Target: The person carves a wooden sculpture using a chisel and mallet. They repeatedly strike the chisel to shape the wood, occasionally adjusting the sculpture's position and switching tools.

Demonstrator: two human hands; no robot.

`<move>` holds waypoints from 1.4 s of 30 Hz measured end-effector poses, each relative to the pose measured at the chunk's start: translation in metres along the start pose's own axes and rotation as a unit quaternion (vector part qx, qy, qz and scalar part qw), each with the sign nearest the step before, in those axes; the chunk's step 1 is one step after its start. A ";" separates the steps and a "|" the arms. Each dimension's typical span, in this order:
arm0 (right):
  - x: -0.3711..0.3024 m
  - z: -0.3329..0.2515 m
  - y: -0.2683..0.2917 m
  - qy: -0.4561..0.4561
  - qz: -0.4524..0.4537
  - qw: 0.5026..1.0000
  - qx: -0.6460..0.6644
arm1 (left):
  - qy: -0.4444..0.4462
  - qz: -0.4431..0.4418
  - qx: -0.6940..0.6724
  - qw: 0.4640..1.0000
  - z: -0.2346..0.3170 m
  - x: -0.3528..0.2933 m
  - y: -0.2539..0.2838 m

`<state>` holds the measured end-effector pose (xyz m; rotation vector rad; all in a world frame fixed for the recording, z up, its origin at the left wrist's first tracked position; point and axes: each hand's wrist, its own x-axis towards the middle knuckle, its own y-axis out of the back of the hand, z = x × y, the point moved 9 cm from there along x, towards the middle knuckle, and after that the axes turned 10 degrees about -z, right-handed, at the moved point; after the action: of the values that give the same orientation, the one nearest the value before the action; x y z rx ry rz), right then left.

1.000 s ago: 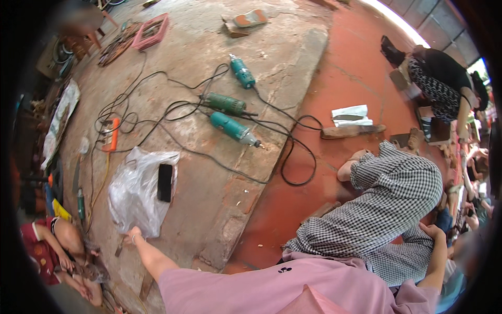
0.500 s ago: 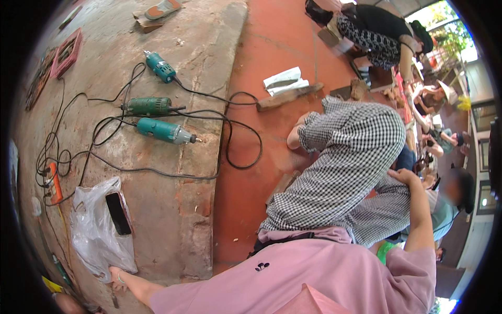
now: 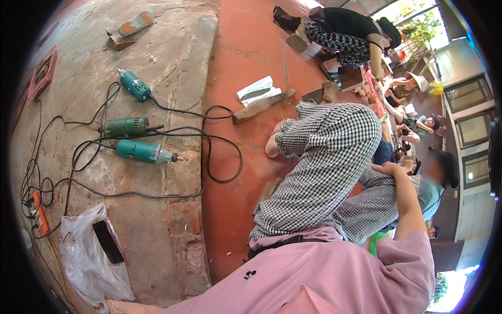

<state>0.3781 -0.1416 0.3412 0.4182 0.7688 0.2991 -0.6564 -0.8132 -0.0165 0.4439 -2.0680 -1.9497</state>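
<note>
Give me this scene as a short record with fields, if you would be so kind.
Left hand: mostly cut off at the lower edge, by the plastic bag; grip unclear
Right hand: on the checked trousers, nothing visible in it
On the bag: dark-screened phone
Concrete: three corded power tools, orange socket strip
Red floor: wooden piece beside white sheet

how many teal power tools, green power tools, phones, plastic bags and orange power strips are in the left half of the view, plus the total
Teal power tools: 2
Green power tool: 1
Phone: 1
Plastic bag: 1
Orange power strip: 1
Total: 6
</note>
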 end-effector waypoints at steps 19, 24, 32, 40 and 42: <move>0.058 0.005 0.024 0.061 0.034 0.997 -0.035 | 0.046 0.061 -0.144 0.987 0.010 -0.071 0.063; 0.063 0.010 0.018 0.085 0.036 0.995 -0.032 | 0.064 0.087 -0.254 0.961 0.004 -0.094 0.072; 0.073 0.007 -0.006 0.130 0.041 0.990 -0.029 | 0.027 -0.055 -0.806 0.589 0.059 -0.127 0.025; 0.036 0.001 -0.004 0.182 0.124 0.972 -0.080 | -0.194 -0.573 -0.749 0.270 0.384 -0.540 0.213; 0.057 -0.002 -0.016 0.188 0.116 0.972 -0.077 | -0.234 -0.622 -0.708 0.241 0.405 -0.608 0.269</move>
<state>0.4175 -0.1323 0.2984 0.3056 1.0610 0.6658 -0.2682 -0.1874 0.2369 1.0390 1.6695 -3.5552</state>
